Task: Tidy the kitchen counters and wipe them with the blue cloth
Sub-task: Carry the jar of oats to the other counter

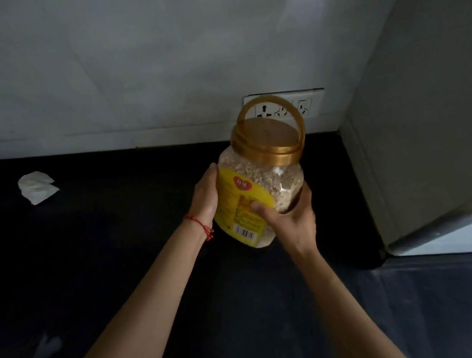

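Observation:
A clear plastic jar with a gold lid, a gold carry handle and a yellow label holds pale grain. I hold it in both hands, tilted, above the dark counter near the back right corner. My left hand presses flat against the jar's left side, with a red thread on its wrist. My right hand grips the jar's lower right, thumb on the label. No blue cloth is in view.
Two small white packets lie on the counter at the back left. A white socket plate sits on the wall behind the jar. A tall grey appliance fills the right side.

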Demonstrator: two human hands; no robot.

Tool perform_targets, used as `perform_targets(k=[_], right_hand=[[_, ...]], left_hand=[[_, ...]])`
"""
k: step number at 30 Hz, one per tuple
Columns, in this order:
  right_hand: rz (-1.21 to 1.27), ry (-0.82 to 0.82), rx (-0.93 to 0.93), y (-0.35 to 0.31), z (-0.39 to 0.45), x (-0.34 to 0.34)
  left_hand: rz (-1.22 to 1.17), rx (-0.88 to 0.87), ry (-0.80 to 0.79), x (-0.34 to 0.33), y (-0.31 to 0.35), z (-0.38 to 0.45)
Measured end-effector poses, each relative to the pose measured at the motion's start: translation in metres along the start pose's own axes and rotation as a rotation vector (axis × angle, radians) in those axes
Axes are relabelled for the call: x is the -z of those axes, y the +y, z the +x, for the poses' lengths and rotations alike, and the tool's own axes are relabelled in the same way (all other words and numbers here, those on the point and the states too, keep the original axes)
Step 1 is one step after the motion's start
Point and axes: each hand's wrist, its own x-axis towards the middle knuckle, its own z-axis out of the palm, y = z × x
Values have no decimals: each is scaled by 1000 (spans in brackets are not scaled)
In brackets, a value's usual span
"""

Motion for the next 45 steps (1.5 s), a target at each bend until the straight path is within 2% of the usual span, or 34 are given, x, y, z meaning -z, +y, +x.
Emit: perform_targets(k=[5,9,12,16,28,36,45], right_hand=[[64,-70,25,-14,-9,11],[193,-143,4,-33,-23,17],[299,-212,-25,-44,-42,16],[364,-335,-39,-54,-77,0],[309,-826,-10,-102,-226,-124],[251,-1075,-98,-92,-394,-251],[62,-1368,-60,-82,-543,-394]], left_hand=[[46,-134,2,12,2,-40],[116,-322,-63,23,15,-84],[59,-391,-88,38,12,-112],[-77,-411,-40,68,-10,-149],[-375,-454,540,202,-55,-311],[-370,-426,870,338,-130,-453],[-471,-382,1213,463,-204,-566]])
